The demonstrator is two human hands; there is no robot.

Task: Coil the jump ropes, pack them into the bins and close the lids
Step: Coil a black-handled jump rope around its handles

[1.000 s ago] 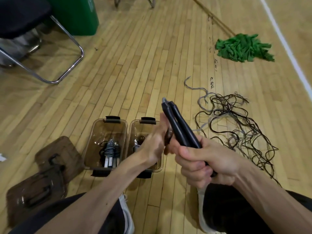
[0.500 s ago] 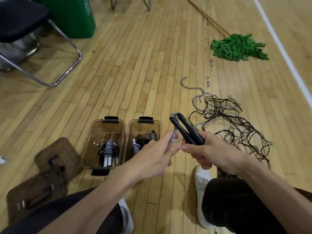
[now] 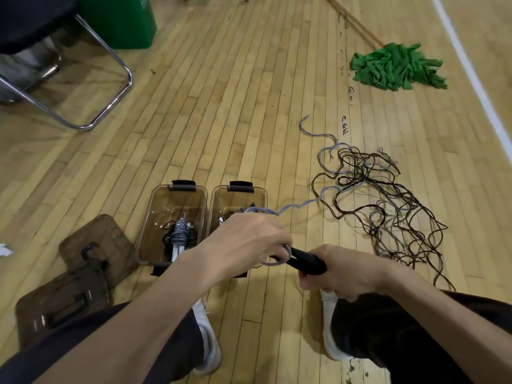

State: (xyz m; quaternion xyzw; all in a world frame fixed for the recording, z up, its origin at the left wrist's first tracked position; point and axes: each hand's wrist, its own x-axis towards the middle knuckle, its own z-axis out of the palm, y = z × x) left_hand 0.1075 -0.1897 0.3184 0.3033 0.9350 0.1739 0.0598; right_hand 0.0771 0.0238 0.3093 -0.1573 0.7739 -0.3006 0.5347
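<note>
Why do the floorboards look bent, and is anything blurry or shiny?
Head view: the wide-angle lens bows the floorboards toward the frame's edges; glare streaks the chair's chrome leg and the left bin's clear wall; the left hand, holding the grey rope, and the black handles in the right hand look slightly soft.

Wood-strip gym floor (image 3: 249, 106) with packing gear spread across it.
An open brown bin (image 3: 177, 203) sits mid-floor. A second bin (image 3: 238, 198) stands just right of it, and two lids (image 3: 102, 239) overlap on its left. A tangle of jump ropes (image 3: 388, 195) lies farther right, a green mop (image 3: 396, 67) beyond that, and a chair frame (image 3: 129, 79) and green container (image 3: 124, 20) beyond-left.
</note>
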